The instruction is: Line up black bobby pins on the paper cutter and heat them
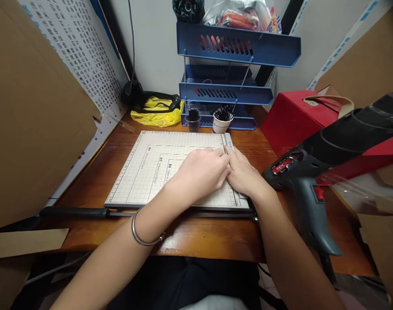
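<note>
A paper trimmer (128,176) lies on the wooden desk, its cream board printed with a grid and the size marks B5, A5 and B6. Its black-handled cutting arm (74,212) is down along the near edge. My left hand (201,170), a metal bangle on its wrist, rests over the board's right part with fingers curled in; whatever they hold, if anything, is hidden. Touching it, my right hand (241,171) lies fairly flat over the grey strip (229,140) at the board's right edge, fingers stretched forward and partly covered by the left.
A heat gun (308,181) stands close on the right, before a red box (296,107). Behind the trimmer are a blue tray rack (225,92), a paper cup (221,125) and a clear cup (193,125) of thin black items, and a yellow bag (157,114). Cardboard flanks the left.
</note>
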`<state>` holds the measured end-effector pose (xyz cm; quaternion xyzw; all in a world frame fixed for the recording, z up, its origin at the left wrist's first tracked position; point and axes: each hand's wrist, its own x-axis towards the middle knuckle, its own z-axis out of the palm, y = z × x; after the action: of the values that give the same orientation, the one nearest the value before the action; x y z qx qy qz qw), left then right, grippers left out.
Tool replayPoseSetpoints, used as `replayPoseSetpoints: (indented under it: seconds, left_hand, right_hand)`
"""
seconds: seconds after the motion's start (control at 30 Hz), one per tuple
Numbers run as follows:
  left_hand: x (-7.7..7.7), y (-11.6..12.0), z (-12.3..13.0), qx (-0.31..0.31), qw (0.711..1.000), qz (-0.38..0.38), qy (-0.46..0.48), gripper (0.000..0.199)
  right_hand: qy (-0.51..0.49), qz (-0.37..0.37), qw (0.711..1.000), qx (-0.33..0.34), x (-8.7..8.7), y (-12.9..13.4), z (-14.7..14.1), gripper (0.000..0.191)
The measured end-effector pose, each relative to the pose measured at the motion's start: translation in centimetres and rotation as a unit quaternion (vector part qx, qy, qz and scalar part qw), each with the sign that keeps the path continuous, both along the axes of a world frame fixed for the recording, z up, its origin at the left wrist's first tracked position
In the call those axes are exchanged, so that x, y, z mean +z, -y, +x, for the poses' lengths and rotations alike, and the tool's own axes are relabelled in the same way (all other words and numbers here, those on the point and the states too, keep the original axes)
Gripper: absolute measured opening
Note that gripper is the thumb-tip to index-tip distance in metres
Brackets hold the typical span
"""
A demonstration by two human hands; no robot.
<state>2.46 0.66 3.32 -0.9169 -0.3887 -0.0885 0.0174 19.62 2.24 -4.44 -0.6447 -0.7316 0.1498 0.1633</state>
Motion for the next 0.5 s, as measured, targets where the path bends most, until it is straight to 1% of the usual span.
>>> replayPoseSetpoints:
  seconds: [0.03, 0.1, 0.17, 0.27, 0.37, 0.5]
  left_hand:
    - [-0.5, 0.1, -0.5, 0.013, 1.0, 0.009, 0.001, 0.029]
    - [-1.8, 0.6, -1.0, 0.018, 1.0, 0.015, 0.019, 0.035]
    - [-3.1, 1.1, -1.1, 0.031, 0.999, 0.008, 0.028, 0.051]
    - [-4.6, 1.5, -0.9, 0.048, 0.998, -0.036, -0.005, 0.075]
    - [-5.1, 1.4, -0.9, 0.038, 0.995, -0.085, -0.024, 0.082]
    - [-4.8, 1.3, -0.9, 0.035, 0.993, -0.114, -0.01, 0.087]
  right_hand:
    - [0.013, -0.026, 1.0, -0.009, 0.5, 0.0, 0.0, 0.065]
    - [0.017, -0.069, 0.997, -0.025, 1.3, 0.1, -0.5, 0.067]
    - [0.02, -0.086, 0.996, -0.031, 1.8, 0.1, -1.0, 0.067]
    - [0.017, -0.088, 0.995, -0.034, 1.9, 0.0, -1.3, 0.067]
    - [0.003, -0.074, 0.997, -0.033, 1.7, 0.0, -1.0, 0.066]
    - [-0.037, -0.046, 0.998, -0.024, 1.7, 0.1, -0.7, 0.066]
